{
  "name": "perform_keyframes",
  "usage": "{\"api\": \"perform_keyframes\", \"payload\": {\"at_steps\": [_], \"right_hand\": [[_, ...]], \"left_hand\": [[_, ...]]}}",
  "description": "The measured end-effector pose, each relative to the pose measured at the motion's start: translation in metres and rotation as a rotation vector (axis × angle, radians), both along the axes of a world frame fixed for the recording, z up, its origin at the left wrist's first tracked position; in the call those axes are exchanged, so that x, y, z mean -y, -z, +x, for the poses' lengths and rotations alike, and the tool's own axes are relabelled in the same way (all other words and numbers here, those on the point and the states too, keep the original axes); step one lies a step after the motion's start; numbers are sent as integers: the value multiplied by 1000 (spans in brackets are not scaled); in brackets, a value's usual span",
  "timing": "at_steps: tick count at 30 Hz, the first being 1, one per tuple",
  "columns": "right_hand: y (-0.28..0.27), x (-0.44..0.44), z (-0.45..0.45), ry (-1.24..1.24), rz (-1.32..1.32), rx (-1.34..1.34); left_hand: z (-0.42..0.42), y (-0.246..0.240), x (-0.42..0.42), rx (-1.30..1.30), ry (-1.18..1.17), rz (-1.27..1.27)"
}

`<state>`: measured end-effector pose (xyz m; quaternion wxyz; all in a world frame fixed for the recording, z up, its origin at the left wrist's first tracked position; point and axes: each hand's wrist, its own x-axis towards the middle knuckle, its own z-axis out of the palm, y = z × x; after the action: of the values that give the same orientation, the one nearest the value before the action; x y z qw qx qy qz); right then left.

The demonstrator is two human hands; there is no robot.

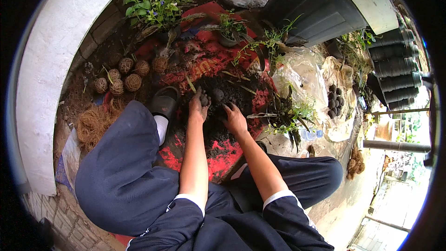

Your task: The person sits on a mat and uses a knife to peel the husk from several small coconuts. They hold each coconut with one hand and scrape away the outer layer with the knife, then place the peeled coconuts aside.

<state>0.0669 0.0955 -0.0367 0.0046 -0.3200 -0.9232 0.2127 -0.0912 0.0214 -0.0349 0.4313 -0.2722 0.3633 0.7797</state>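
Note:
My left hand (pixel 200 104) is palm up, its fingers curled around a small clump of dark soil (pixel 204 101). To the right of it, my right hand (pixel 234 116) reaches down at the pile of dark soil (pixel 209 125) with its fingers apart; whether its fingertips hold any soil cannot be told. Between and just beyond both hands lies a round dark soil ball (pixel 218 95). The soil is spread over a red printed sheet (pixel 223 160) on the ground.
Fibre-wrapped balls (pixel 133 82) and loose brown fibre (pixel 92 125) lie at the left. Potted plants (pixel 230 31) stand beyond the soil. Several dark balls (pixel 335 101) rest on plastic sheeting (pixel 327 125) at the right, near stacked black pots (pixel 395 62). My sandalled foot (pixel 165 103) is beside the soil.

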Motion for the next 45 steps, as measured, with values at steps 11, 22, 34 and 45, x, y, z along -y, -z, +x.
{"api": "perform_keyframes", "payload": {"at_steps": [11,22,34,45], "right_hand": [[-28,19,9,-182,374,24],[-30,-10,-5,421,-601,-554],[-75,8,-15,271,-125,-542],[-87,18,-22,47,27,-504]], "left_hand": [[4,0,1,62,112,70],[31,-46,0,-282,456,-269],[50,-48,-15,-502,483,-176],[38,-65,-22,-197,157,-206]]}}
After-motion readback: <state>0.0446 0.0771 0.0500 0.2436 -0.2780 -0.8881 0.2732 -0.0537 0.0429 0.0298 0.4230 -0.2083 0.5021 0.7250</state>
